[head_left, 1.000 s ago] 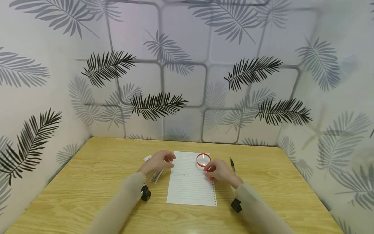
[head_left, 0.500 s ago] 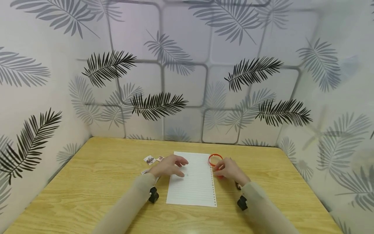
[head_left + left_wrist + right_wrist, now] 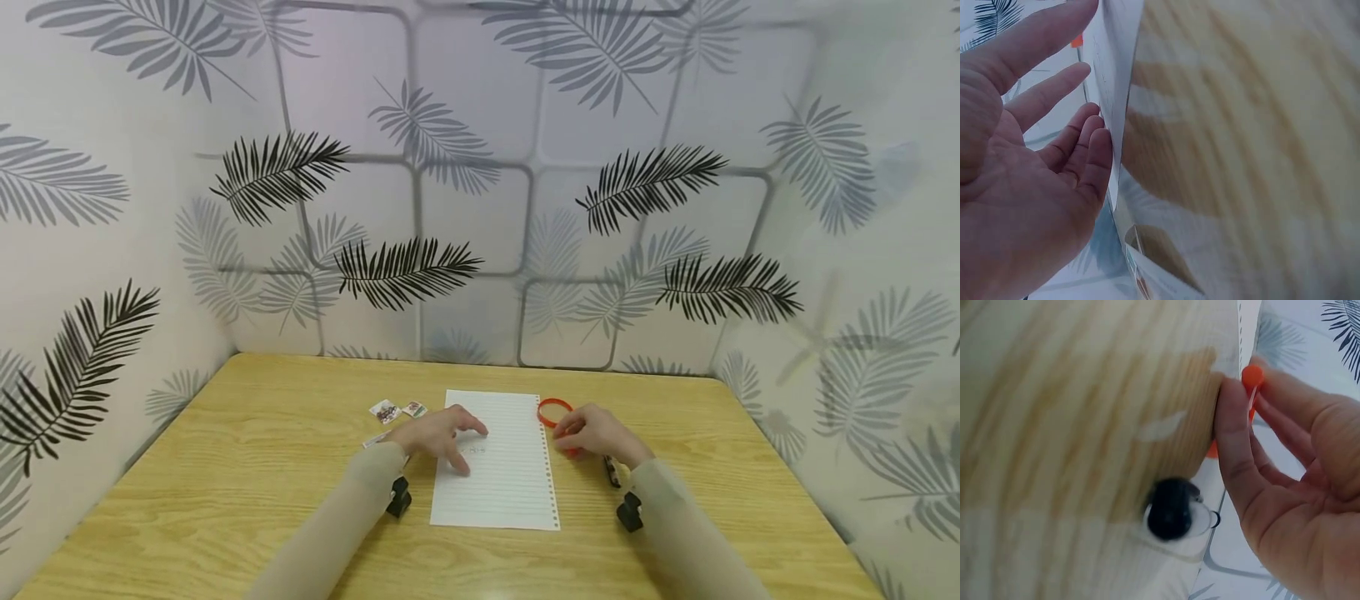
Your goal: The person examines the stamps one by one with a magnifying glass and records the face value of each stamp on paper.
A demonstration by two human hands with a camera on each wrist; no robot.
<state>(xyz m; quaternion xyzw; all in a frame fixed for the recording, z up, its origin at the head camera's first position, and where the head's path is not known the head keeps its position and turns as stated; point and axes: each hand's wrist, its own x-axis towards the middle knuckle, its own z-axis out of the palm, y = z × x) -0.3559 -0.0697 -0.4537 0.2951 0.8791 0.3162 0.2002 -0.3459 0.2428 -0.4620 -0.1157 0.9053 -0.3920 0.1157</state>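
A red-rimmed magnifying glass (image 3: 555,413) lies at the right edge of a lined sheet of paper (image 3: 506,500). My right hand (image 3: 597,433) pinches its handle; the red handle end (image 3: 1252,376) shows between thumb and fingers in the right wrist view. Over the left part of the sheet is my left hand (image 3: 441,433), fingers spread and holding nothing. Its little finger (image 3: 1099,156) is against or close to the paper in the left wrist view. Faint handwriting (image 3: 474,450) shows between the left thumb and forefinger.
Small printed cards (image 3: 386,411) lie left of the sheet, one partly hidden by the left hand. A black pen (image 3: 612,472) lies under the right wrist. Patterned walls (image 3: 480,208) stand behind and beside the wooden table (image 3: 225,467).
My right hand has moved the magnifying glass rightward off the sheet's middle to its edge. My left hand has moved right, from beside the sheet to over it, and its fingers have spread.
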